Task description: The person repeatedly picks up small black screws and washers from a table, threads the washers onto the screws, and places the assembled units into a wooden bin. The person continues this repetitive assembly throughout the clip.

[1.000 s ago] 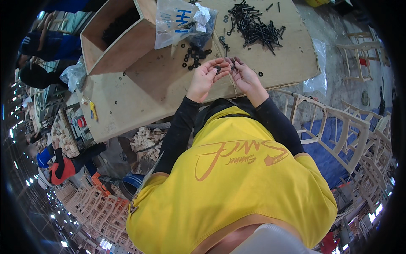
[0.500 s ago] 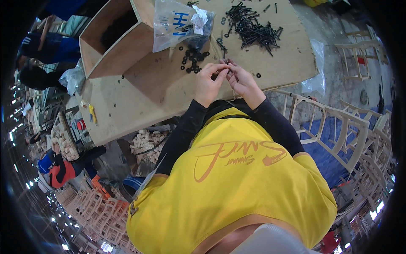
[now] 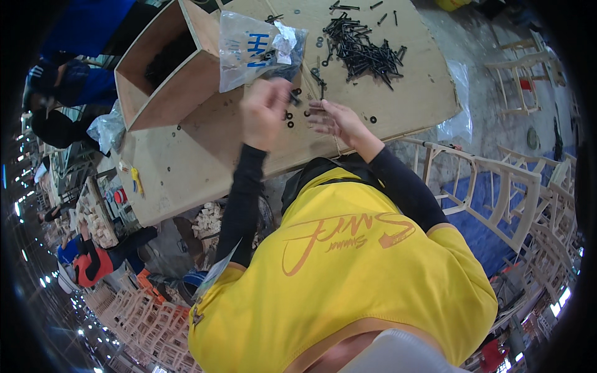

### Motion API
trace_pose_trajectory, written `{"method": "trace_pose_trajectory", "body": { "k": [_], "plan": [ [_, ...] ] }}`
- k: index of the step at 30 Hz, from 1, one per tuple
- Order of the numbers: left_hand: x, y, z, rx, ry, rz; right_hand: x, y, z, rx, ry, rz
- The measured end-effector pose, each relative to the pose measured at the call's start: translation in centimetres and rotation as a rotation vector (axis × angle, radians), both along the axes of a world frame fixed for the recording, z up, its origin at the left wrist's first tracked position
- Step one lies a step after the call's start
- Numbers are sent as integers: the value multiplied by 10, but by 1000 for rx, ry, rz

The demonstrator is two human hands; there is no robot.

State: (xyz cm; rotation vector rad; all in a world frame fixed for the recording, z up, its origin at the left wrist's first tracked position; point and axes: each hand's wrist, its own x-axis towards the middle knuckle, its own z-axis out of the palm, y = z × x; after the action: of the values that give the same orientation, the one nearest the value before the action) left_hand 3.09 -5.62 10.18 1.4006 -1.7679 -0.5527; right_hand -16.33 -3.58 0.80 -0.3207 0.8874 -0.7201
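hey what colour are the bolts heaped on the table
The bolts are black, seen best in the head view.

The tabletop (image 3: 205,158) leaves a passable strip along its near edge, left of the left hand (image 3: 262,115); a yellow-handled tool (image 3: 136,180) lies at its left end. Beyond, a wooden bin (image 3: 165,99) and, just beside it, a plastic bag (image 3: 237,65) block the way. Black washers (image 3: 290,124) dot the gap to the right hand (image 3: 343,124); heaped black bolts (image 3: 364,55) obstruct the far right.

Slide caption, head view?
Left hand blurred beside a plastic bag, right hand open, a pile of black fasteners beyond.
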Motion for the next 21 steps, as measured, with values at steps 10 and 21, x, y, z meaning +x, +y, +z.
{"method": "trace_pose_trajectory", "body": {
  "k": [10,21],
  "plan": [
    [108,-60,23,-78,804,302,7,-73,-59,-824,1522,153],
    [15,38,-72,572,1133,108,-27,-41,-66,-918,1345,71]
  ]
}}
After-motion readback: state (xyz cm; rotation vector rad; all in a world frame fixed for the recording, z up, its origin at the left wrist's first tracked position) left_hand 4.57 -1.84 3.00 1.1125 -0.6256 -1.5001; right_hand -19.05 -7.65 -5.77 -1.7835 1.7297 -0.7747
